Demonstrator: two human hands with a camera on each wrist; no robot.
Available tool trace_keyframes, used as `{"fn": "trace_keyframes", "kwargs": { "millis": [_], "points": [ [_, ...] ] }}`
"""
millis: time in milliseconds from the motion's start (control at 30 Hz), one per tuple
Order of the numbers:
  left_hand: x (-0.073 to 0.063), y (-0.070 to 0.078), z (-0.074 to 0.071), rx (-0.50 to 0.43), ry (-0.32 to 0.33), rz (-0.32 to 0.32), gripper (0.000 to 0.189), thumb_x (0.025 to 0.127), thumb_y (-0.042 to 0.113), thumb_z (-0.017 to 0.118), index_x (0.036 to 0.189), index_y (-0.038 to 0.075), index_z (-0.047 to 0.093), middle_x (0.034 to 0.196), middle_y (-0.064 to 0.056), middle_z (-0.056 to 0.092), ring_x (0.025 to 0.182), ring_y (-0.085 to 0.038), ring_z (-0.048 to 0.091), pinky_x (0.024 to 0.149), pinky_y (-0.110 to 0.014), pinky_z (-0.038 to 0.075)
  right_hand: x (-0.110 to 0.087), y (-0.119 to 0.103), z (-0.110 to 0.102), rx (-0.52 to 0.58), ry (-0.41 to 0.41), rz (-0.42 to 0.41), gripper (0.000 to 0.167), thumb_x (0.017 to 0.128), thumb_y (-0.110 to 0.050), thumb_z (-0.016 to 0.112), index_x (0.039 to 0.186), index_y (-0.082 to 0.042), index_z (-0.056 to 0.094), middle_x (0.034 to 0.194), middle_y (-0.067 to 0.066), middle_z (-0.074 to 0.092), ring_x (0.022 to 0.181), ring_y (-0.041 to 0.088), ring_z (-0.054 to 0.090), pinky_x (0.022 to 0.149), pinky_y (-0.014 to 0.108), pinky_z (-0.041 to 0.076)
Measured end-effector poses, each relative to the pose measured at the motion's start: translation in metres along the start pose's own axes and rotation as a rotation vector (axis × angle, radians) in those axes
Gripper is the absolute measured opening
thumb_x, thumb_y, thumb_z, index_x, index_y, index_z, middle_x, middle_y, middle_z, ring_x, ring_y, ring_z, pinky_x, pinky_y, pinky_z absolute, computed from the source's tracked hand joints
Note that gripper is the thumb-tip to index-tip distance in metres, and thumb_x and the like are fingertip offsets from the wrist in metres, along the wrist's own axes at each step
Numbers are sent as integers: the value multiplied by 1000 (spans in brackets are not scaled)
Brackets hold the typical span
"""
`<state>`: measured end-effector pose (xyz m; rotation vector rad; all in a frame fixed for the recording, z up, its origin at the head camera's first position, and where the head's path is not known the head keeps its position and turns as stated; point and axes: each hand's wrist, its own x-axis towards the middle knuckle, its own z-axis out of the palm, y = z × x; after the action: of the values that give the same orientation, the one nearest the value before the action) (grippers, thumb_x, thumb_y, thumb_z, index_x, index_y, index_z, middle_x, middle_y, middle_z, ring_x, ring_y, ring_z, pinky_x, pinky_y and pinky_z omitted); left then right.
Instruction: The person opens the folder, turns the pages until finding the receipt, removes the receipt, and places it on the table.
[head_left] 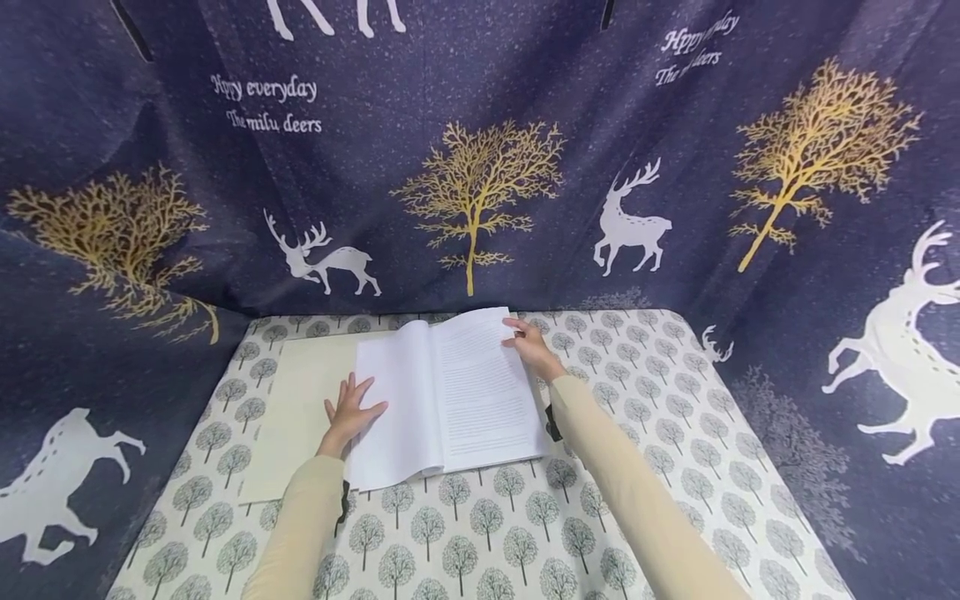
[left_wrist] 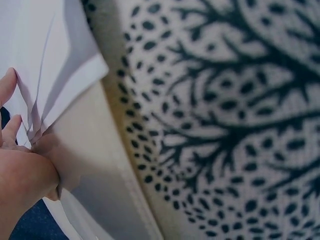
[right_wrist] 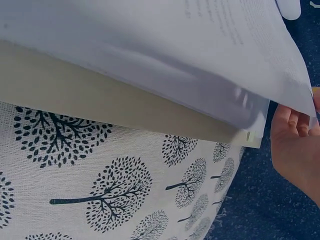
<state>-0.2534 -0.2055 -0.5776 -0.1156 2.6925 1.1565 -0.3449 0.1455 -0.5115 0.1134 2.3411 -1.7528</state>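
Open book lies on table. Right hand pinches lifted page at upper outer corner; left hand, fingers spread, rests on book's left side. Page likely light, limp, easily creased; book heavier, bendy. Corner hold suits.

We note dark blue, white-flecked fabric rising behind the surface and along its left and right sides. Print on the fabric: golden trees, white deer, white lettering including "everyday". Folds visible; we observe paler light at upper right. The surface is whitish, patterned with rows of grey trees, its far corners rounded.
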Motion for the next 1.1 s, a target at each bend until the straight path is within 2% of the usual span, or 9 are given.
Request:
{"fn": "trace_keyframes", "kwargs": {
  "millis": [400,600,833,1100],
  "points": [
    [4,-6,0,-10,-8,-1,74,94,35,60,152,6,26,163,-22,-13,149,-43,-16,111,-64,-28,-6,8,-3,-15,-39,3,57,90,-4,59,145,-14,45,162,11,22,149,33,24,124,45,21],
    [1,-2,0,-13,1,-2,73,94,34,60,152,5,27,163,-22,-13,150,-43,-16,111,-64,-27,-9,12,-4,0,-60,-16,59,90,-1,58,146,-9,43,162,12,24,150,35,21,125,45,20],
    [0,0,0,-9,5,-1,73,94,34,60,152,5,27,163,-23,-11,150,-43,-15,111,-64,-27,-20,19,-2,5,-42,-11,60,87,0,61,144,-9,45,161,14,28,150,36,22,125,45,19],
    [0,-1,1,0,6,-2,73,94,34,60,152,5,27,163,-23,-12,150,-43,-16,111,-64,-27,-30,28,-1,-31,-34,-51,60,86,-5,65,143,-10,47,161,12,28,149,37,22,124,45,19]
  ]
}}
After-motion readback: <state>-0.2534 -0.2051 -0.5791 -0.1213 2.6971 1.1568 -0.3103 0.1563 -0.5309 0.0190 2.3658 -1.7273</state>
